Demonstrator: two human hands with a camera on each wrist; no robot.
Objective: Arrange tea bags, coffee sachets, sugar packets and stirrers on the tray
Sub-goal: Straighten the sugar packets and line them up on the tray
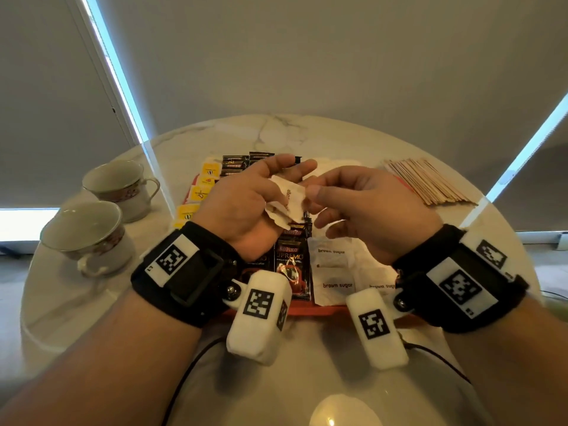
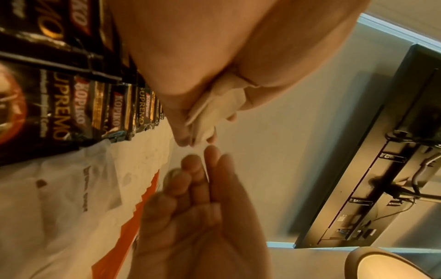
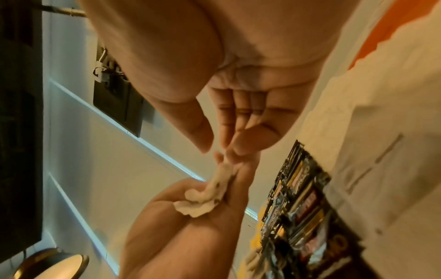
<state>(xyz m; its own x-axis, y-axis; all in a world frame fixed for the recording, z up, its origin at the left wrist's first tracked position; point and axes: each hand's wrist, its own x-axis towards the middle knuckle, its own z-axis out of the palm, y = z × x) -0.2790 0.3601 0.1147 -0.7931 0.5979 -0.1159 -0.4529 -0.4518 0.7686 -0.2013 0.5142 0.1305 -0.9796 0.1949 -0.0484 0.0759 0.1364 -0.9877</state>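
My left hand (image 1: 264,186) is raised over the orange tray (image 1: 322,310), gripping a small bunch of white brown-sugar packets (image 1: 292,201) between thumb and fingers. The left wrist view shows the bunch (image 2: 214,105) fanned and tucked under my thumb. My right hand (image 1: 310,186) faces it, thumb and forefinger at the right edge of the packets with the thumb slightly apart. In the right wrist view the packets (image 3: 210,190) reach up to those fingertips (image 3: 229,151). On the tray lie black coffee sachets (image 1: 289,265), more sugar packets (image 1: 332,269) and yellow tea bags (image 1: 199,192).
A pile of wooden stirrers (image 1: 427,182) lies on the marble table, right of the tray. Two teacups (image 1: 89,232) (image 1: 120,182) stand at the left. Small dark sachets (image 1: 239,162) sit at the tray's far end. Cables run from my wrists across the near table edge.
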